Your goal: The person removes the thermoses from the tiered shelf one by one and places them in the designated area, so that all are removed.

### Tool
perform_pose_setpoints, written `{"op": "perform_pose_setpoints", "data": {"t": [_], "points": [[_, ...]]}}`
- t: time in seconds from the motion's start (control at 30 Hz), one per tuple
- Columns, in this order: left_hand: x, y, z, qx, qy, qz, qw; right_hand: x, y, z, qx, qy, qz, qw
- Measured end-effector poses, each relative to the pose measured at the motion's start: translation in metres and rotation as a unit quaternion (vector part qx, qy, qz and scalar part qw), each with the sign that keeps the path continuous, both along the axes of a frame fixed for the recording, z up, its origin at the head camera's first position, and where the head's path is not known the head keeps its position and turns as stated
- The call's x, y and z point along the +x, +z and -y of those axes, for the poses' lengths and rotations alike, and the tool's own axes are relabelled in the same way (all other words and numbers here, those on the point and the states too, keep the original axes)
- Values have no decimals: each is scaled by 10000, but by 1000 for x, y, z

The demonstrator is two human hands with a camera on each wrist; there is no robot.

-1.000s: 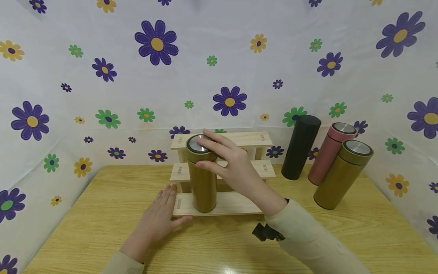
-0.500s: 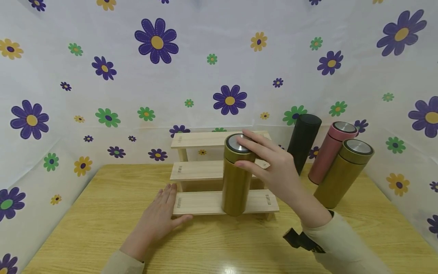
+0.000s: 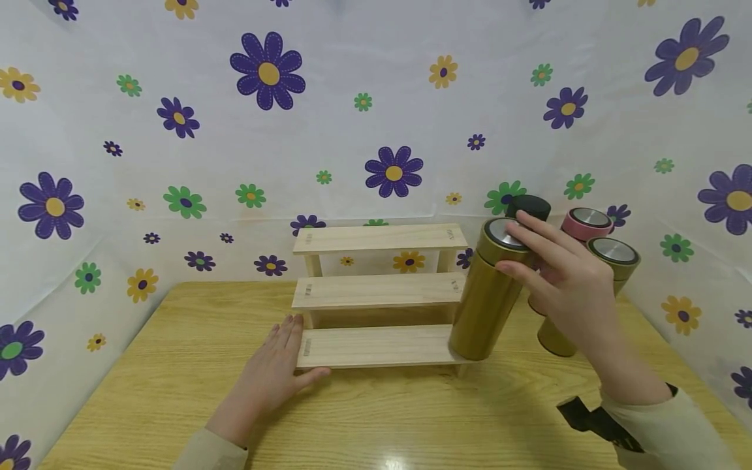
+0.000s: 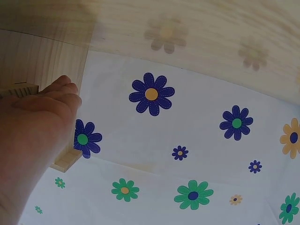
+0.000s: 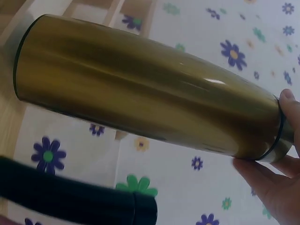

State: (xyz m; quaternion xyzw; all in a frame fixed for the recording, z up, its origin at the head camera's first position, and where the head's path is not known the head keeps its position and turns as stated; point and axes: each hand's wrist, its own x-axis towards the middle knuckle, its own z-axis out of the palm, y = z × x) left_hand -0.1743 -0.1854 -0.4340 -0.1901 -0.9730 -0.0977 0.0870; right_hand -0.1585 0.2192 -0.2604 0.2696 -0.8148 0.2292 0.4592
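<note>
My right hand [image 3: 570,281] grips a gold thermos [image 3: 484,300] around its silver-topped lid. The flask leans a little, its base overlapping the right end of the lowest step of a three-tier wooden display shelf [image 3: 376,290] in the head view. In the right wrist view the gold body stretches across the picture, with the fingers and thumb [image 5: 287,96] at its lid end. My left hand [image 3: 273,365] lies with straight fingers against the shelf's left end, thumb along the front edge. The left wrist view shows that hand [image 4: 42,117] beside the pale wood.
Right of the shelf stand a black flask [image 3: 531,205], a pink thermos [image 3: 587,225] and a second gold thermos [image 3: 613,258], partly hidden behind my right hand and the held flask. A wooden table [image 3: 176,385] lies below, and a flowered cloth [image 3: 329,117] hangs behind.
My right hand has carried the gold thermos rightward along the shelf, from its left part to its right end, and it now tilts slightly. The left hand stays in place.
</note>
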Motion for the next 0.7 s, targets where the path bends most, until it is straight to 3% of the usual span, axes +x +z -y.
{"op": "perform_pose_setpoints", "data": {"t": [0.3, 0.57, 0.7], "points": [[2, 2, 0, -82, 1, 28, 10000, -13, -12, -30, 37, -595, 43, 9982], [1, 2, 0, -69, -8, -16, 10000, -24, -27, -42, -333, -1049, 1160, 9871], [1, 1, 1, -65, -9, -45, 10000, -32, -38, -45, -537, -1072, 1390, 9830]]}}
